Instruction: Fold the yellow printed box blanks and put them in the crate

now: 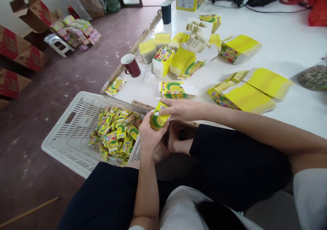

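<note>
My left hand [149,133] is wrapped round a small yellow and green carton [158,117], held just off the table's near edge above my lap. My right hand [180,109] lies over the carton's top, its fingers pressing on the upper flap. Just beyond my hands, flat yellow carton blanks [175,88] lie on the white table [293,49]. To the left, a white plastic crate [68,134] holds several finished yellow cartons [114,133].
Stacks of yellow blanks [252,90] and bundled cartons [163,58] cover the table. A dark red mug [130,65] and a dark blue mug [166,12] stand near its left edge. Cardboard boxes [17,49] and a white stool [57,43] sit on the floor at left.
</note>
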`<state>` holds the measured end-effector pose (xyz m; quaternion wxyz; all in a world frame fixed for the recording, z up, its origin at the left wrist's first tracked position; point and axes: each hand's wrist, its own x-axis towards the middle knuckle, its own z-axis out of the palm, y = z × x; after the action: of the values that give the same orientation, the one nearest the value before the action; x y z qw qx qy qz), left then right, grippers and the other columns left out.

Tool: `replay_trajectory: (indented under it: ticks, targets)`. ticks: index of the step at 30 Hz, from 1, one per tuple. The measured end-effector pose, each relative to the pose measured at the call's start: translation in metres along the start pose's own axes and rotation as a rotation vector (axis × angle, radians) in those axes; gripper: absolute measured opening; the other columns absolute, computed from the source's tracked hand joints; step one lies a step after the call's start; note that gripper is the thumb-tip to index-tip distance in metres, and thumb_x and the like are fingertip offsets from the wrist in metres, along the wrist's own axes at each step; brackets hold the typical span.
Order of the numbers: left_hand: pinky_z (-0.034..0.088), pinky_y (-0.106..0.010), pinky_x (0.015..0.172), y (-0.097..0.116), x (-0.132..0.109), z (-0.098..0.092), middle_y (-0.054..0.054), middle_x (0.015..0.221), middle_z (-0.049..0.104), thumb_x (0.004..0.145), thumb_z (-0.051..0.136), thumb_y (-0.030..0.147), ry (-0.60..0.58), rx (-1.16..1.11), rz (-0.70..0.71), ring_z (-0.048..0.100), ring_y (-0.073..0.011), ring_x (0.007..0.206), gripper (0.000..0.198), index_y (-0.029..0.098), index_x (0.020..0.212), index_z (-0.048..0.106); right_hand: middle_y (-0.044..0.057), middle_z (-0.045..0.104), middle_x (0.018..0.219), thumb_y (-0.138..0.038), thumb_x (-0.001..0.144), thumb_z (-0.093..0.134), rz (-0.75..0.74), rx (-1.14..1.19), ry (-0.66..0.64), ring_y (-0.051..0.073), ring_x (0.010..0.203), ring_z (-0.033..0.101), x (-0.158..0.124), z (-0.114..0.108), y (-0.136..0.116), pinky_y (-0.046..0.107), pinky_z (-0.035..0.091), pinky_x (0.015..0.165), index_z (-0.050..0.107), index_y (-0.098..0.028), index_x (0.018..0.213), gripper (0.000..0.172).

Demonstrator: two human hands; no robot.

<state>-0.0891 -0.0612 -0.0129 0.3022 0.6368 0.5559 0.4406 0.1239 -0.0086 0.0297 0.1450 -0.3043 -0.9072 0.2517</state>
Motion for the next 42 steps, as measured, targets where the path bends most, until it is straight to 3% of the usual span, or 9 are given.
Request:
replay_trajectory:
  ticks: [4,9,12,15,18,24,34,38,42]
  targets:
    - [0.054,-0.038,0.092,0.011,0.0,-0.003,-0.006,0.103,0.075,0.058,0.094,0.035,-0.048,-0.009,0.002,0.07,-0.026,0.095,0.061,0.02,0.113,0.071,0.012,0.058,0.123,-0.015,0.085,0.069,-0.015,0.169,0.047,0.026,0.11,0.063,-0.006,-0.007,-0.003,0.043,0.051,0.1,0.069,-0.02,0.11,0.026]
    - [0.053,-0.039,0.097,0.012,-0.006,0.014,-0.006,0.104,0.072,0.057,0.095,0.039,0.05,-0.113,-0.069,0.068,-0.0256,0.1,0.065,0.02,0.114,0.068,0.015,0.052,0.128,-0.014,0.076,0.07,0.025,0.289,0.219,0.028,0.117,0.056,-0.001,0.014,-0.004,0.048,0.051,0.1,0.046,-0.017,0.13,0.059]
    - [0.057,-0.034,0.091,0.0,-0.001,0.02,-0.005,0.106,0.069,0.064,0.09,0.051,0.281,-0.431,-0.207,0.068,-0.0205,0.097,0.063,0.022,0.113,0.063,0.019,0.048,0.14,-0.031,0.077,0.079,0.12,0.273,0.288,0.031,0.123,0.055,0.003,0.017,0.013,0.048,0.05,0.102,0.037,-0.016,0.141,0.078]
    - [0.06,-0.034,0.092,-0.015,0.01,0.013,-0.007,0.109,0.065,0.079,0.068,0.073,0.517,-0.906,-0.424,0.069,-0.0198,0.106,0.055,0.024,0.103,0.058,0.023,0.054,0.133,-0.036,0.085,0.074,0.474,0.036,0.395,0.036,0.12,0.056,0.0,0.01,0.043,0.053,0.047,0.104,0.052,-0.012,0.129,0.055]
    - [0.06,-0.035,0.099,-0.022,0.017,0.006,-0.013,0.112,0.061,0.088,0.054,0.075,0.474,-1.13,-0.626,0.067,-0.0214,0.117,0.055,0.022,0.103,0.057,0.026,0.058,0.122,-0.034,0.09,0.068,0.76,-0.212,0.372,0.042,0.118,0.055,-0.006,0.007,0.072,0.057,0.046,0.1,0.062,-0.01,0.114,0.035]
    - [0.061,-0.025,0.079,-0.004,0.013,0.023,-0.009,0.106,0.067,0.1,0.054,0.049,0.364,-1.086,-0.754,0.07,-0.0133,0.088,0.032,0.018,0.102,0.061,0.025,0.062,0.115,-0.034,0.087,0.07,0.808,-0.265,0.329,0.04,0.11,0.058,-0.005,0.013,0.086,0.054,0.048,0.094,0.061,-0.01,0.109,0.033]
    - [0.059,-0.033,0.089,0.003,0.0,0.053,-0.011,0.107,0.075,0.087,0.073,0.051,-0.011,-1.06,-0.658,0.074,-0.0201,0.098,0.04,0.016,0.104,0.068,0.0,0.06,0.074,-0.017,0.075,0.069,0.56,0.026,0.308,0.02,0.071,0.056,-0.002,-0.002,0.042,0.03,0.037,0.065,0.053,-0.021,0.094,0.025]
    - [0.055,-0.036,0.104,-0.001,0.0,0.058,-0.01,0.118,0.073,0.088,0.064,0.066,0.289,-0.864,-0.36,0.066,-0.0249,0.125,0.052,0.021,0.115,0.068,-0.005,0.049,0.067,-0.014,0.069,0.071,0.191,0.221,0.068,0.013,0.065,0.047,0.007,0.002,0.006,0.026,0.031,0.062,0.044,-0.023,0.075,0.028]
    - [0.047,-0.034,0.114,-0.007,-0.003,0.054,-0.009,0.128,0.069,0.086,0.061,0.075,0.492,-0.612,-0.145,0.055,-0.0253,0.139,0.062,0.024,0.122,0.067,-0.003,0.055,0.079,-0.02,0.075,0.071,0.207,0.535,0.142,0.013,0.071,0.051,0.011,0.009,-0.009,0.027,0.039,0.066,0.047,-0.022,0.083,0.025]
